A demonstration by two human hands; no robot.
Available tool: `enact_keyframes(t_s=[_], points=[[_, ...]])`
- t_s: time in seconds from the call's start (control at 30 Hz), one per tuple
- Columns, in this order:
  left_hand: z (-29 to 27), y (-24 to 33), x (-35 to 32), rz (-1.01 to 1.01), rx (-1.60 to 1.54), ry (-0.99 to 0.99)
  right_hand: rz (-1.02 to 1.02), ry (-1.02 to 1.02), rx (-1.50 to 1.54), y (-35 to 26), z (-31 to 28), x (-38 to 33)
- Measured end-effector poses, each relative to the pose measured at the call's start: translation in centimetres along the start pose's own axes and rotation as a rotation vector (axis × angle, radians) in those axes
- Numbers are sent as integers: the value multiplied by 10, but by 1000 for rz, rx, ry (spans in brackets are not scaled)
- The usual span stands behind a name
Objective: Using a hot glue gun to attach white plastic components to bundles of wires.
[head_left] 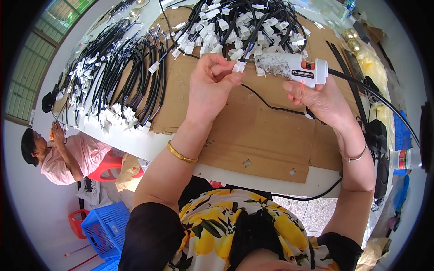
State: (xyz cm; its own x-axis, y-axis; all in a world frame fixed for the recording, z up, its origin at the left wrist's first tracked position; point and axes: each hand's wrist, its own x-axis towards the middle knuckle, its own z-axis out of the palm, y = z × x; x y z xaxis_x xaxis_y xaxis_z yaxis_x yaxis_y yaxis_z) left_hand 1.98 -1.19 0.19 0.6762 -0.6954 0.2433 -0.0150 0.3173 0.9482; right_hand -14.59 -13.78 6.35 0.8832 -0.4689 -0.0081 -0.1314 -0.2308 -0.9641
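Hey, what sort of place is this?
Probably a cable assembly workshop: many black cables with white plastic connectors, a white pistol-shaped tool in the right hand, flat brown cardboard beneath.

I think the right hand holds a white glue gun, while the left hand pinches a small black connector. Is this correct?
Not quite: the connector pinched by the left hand is white, as the head view shows. The right hand does hold a white glue gun.

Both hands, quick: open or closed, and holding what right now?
Left hand: closed, pinching a white connector.
Right hand: closed, holding a white glue gun.
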Motion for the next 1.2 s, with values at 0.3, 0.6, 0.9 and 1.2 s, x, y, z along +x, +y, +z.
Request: enact_keyframes(t_s=[0.3,0.6,0.9,1.2], points=[[0,1,-1,15,17,28,7,-4,2,1,-1,-1],[0,1,-2,68,86,59,16,-14,-5,3,0,-1],[1,1,-2,115,205,76,17,6,-6,2,2,-2],[0,0,-2,141,224,79,-37,-9,-10,2,3,-4]])
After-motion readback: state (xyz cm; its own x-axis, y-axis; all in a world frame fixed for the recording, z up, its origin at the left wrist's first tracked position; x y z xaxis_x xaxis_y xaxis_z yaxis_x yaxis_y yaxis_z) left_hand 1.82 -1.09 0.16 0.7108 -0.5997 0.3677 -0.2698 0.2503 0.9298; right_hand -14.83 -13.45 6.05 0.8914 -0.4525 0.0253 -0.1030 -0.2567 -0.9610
